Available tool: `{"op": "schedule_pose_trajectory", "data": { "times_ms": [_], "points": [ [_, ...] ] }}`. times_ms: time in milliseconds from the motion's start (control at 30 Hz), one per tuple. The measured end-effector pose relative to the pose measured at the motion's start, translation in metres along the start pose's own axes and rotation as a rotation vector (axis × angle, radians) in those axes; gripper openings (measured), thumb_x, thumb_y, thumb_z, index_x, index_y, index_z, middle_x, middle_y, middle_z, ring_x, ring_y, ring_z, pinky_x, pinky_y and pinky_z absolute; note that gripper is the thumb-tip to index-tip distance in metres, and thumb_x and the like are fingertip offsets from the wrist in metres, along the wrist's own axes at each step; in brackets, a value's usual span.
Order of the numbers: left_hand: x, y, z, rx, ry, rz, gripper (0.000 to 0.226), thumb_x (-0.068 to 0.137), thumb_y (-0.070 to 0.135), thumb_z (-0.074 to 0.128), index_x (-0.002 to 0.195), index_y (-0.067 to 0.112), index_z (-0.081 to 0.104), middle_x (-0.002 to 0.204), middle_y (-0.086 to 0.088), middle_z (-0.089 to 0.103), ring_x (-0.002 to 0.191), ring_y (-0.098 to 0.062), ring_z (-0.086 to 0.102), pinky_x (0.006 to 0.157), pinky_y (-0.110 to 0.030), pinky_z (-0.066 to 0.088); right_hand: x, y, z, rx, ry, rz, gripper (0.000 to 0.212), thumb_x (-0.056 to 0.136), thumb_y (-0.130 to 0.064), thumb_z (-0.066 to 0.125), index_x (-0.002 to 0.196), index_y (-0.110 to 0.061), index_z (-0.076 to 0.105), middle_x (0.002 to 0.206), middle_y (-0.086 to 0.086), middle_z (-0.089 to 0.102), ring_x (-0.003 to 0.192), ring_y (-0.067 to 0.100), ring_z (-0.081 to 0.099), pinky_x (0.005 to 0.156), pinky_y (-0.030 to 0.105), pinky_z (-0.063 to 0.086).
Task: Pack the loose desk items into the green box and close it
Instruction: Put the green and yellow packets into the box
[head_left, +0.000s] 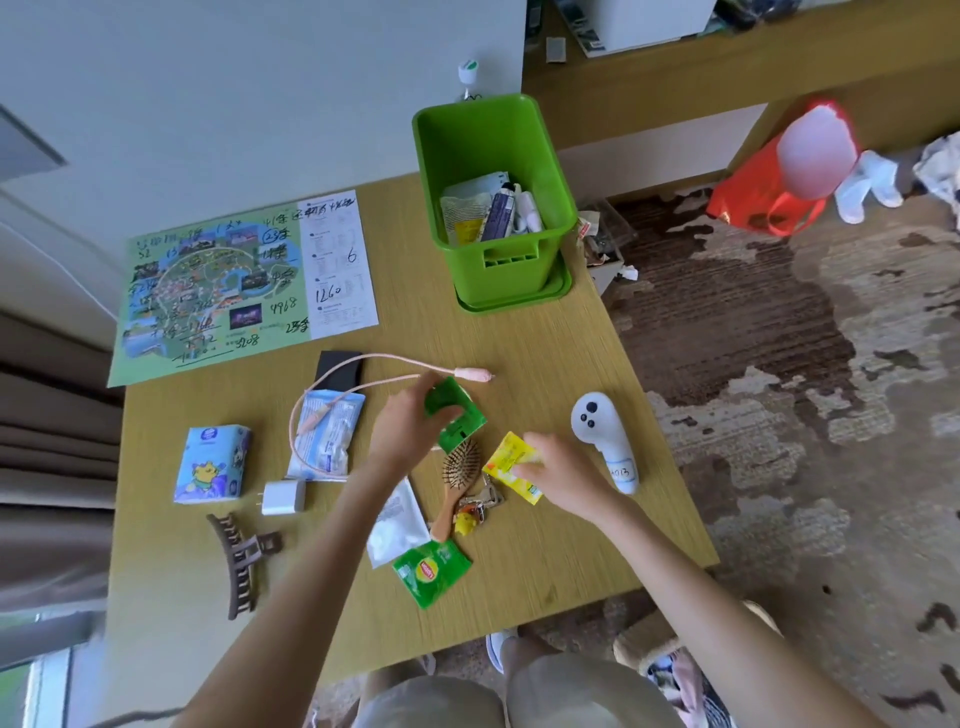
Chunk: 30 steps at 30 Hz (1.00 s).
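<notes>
The green box (498, 270) stands open at the back of the wooden desk (545, 561), on top of its lid (519, 304), with tubes and packets inside. My left hand (410, 431) grips a green packet (457, 415) near the desk's middle. My right hand (556, 467) pinches a yellow sachet (506, 457) just to its right. Between and below my hands lie a wooden hairbrush (457, 478), keys with a yellow charm (475, 512), a white sachet (397, 522) and a green tea packet (431, 569).
A white controller (605, 439) lies at the right. A pink cable (374, 364), black card (337, 374), wipes pack (327, 436), tissue pack (213, 462), white charger (283, 496) and brown hair claw (241, 558) lie at the left. A map sheet (234, 280) lies behind.
</notes>
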<state>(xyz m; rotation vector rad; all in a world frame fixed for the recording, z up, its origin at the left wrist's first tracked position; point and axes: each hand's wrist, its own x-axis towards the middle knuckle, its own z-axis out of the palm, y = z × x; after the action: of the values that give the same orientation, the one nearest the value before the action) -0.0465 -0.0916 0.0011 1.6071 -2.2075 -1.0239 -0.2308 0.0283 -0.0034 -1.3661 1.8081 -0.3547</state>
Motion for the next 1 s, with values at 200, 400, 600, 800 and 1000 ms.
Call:
{"op": "schedule_pose_trajectory", "data": {
  "times_ms": [200,400,600,800,1000],
  "points": [
    [-0.051,-0.066,-0.034,0.029,-0.213,-0.202,0.043,0.075,0.019,0.081,0.113,0.01,0.063,0.099,-0.008,0.066,0.089,-0.021,0.059,0.071,-0.026,0.039,-0.006,-0.031,0.049,-0.125,-0.279,-0.126,0.023,0.075,-0.024,0.076,0.076,-0.006,0.062,0.081,0.011,0.064,0.068,0.023,0.056,0.06,0.037,0.041],
    [-0.101,-0.103,-0.025,0.026,-0.175,-0.329,0.049,0.072,0.018,0.082,0.115,0.02,0.06,0.111,-0.008,0.068,0.103,-0.024,0.063,0.084,-0.04,0.054,-0.02,-0.062,0.1,-0.335,-0.341,-0.333,0.035,0.078,-0.02,0.078,0.11,-0.008,0.069,0.113,0.001,0.059,0.097,0.022,0.058,0.069,0.032,0.041],
    [-0.116,-0.106,-0.012,0.247,-0.147,-0.273,0.078,0.072,0.028,0.081,0.137,0.038,0.04,0.132,0.003,0.052,0.11,-0.022,0.059,0.07,-0.034,0.051,-0.035,-0.073,0.118,-0.566,-0.202,-0.386,0.034,0.088,-0.003,0.062,0.121,-0.007,0.061,0.123,0.005,0.047,0.115,0.027,0.049,0.079,0.04,0.05],
    [-0.128,-0.108,-0.005,0.396,-0.082,-0.261,0.081,0.07,0.039,0.082,0.14,0.04,0.041,0.117,0.001,0.045,0.115,-0.019,0.05,0.075,-0.035,0.051,-0.042,-0.065,0.13,-0.6,-0.094,-0.367,0.051,0.08,0.004,0.066,0.123,-0.009,0.044,0.121,0.006,0.041,0.112,0.021,0.048,0.075,0.029,0.051],
    [-0.145,-0.118,-0.007,0.449,-0.039,-0.251,0.065,0.074,0.04,0.078,0.132,0.033,0.05,0.113,0.002,0.052,0.111,-0.019,0.053,0.073,-0.034,0.051,-0.04,-0.062,0.135,-0.658,-0.068,-0.353,0.058,0.074,0.0,0.075,0.119,-0.011,0.04,0.118,0.006,0.041,0.114,0.024,0.048,0.064,0.026,0.048]
  ]
}}
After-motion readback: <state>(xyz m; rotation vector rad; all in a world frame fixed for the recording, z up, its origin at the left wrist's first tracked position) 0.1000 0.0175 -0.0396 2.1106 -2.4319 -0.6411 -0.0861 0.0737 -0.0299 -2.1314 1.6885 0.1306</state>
